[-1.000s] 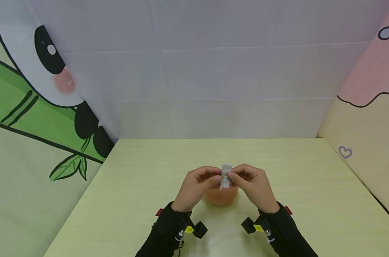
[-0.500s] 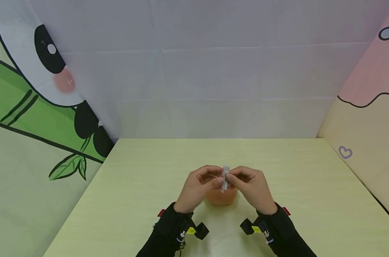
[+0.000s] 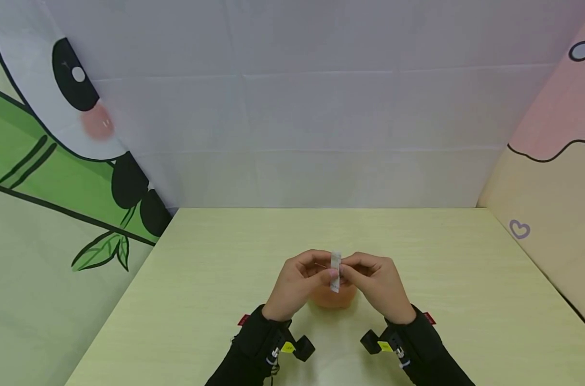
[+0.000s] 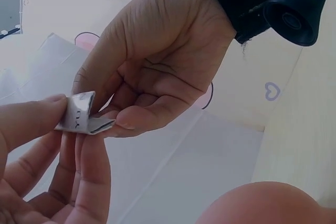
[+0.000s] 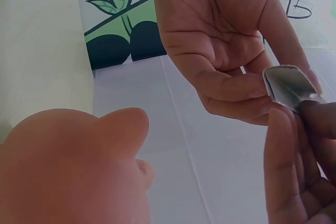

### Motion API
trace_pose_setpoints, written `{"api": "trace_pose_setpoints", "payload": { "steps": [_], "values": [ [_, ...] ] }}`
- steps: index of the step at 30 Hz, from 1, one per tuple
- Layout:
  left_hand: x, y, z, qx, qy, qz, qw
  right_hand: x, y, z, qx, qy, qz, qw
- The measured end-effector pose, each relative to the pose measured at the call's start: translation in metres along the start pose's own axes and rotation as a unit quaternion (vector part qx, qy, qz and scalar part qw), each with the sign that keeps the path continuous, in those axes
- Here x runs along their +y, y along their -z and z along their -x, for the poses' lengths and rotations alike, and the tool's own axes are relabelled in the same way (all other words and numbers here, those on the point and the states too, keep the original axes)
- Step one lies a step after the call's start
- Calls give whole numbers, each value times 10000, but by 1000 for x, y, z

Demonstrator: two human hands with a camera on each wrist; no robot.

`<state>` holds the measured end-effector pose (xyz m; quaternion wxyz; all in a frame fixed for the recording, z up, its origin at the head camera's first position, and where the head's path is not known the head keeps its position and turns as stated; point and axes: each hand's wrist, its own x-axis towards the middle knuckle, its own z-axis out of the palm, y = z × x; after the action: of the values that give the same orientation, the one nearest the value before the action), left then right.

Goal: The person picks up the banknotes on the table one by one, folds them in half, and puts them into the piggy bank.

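Note:
A small folded strip of whitish paper (image 3: 335, 272) stands upright between the hands in the head view. My left hand (image 3: 297, 284) pinches it from the left with thumb and fingertips, and my right hand (image 3: 381, 287) pinches it from the right. The left wrist view shows dark print on the folded paper (image 4: 79, 113) and a crease standing partly apart. From the right wrist side, the paper (image 5: 287, 85) looks bent, with a greyish inner face. Just below and behind the hands sits a rounded orange-pink pig-shaped figure (image 3: 333, 300), its upper part hidden by them.
The pale wooden table (image 3: 244, 236) meets a light grey cloth backdrop (image 3: 311, 134) at its back edge. Printed cartoon panels stand on both sides. A small camera is strapped to each black-sleeved wrist, and a cable hangs at the left one.
The paper strip has turned between the fingers and shifted slightly left and down. My right hand has moved a little left; the left hand stays almost in place. The pig-shaped figure has not moved.

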<state>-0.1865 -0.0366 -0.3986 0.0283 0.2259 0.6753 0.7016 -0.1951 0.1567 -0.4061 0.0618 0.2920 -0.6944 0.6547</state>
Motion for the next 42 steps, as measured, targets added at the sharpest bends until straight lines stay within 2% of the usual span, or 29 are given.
{"api": "trace_pose_setpoints", "payload": {
  "steps": [5, 15, 26, 33, 42],
  "values": [
    [-1, 0, 0, 37, -42, -42, 10000, 0, 1, 0, -86, 79, 30, 9999],
    [-1, -1, -1, 171, -96, -94, 9998, -5, 1, 0, 28, -144, 91, 9999],
    [1, -5, 0, 382, -335, -325, 9982, -5, 1, 0, 33, 48, 153, 9999],
    [0, -5, 1, 417, -426, -523, 9969, -2, 1, 0, 55, -9, 128, 9999],
    [-1, -6, 1, 433, -459, -546, 9965, -2, 1, -1, 88, 212, 199, 9995]
  ]
}}
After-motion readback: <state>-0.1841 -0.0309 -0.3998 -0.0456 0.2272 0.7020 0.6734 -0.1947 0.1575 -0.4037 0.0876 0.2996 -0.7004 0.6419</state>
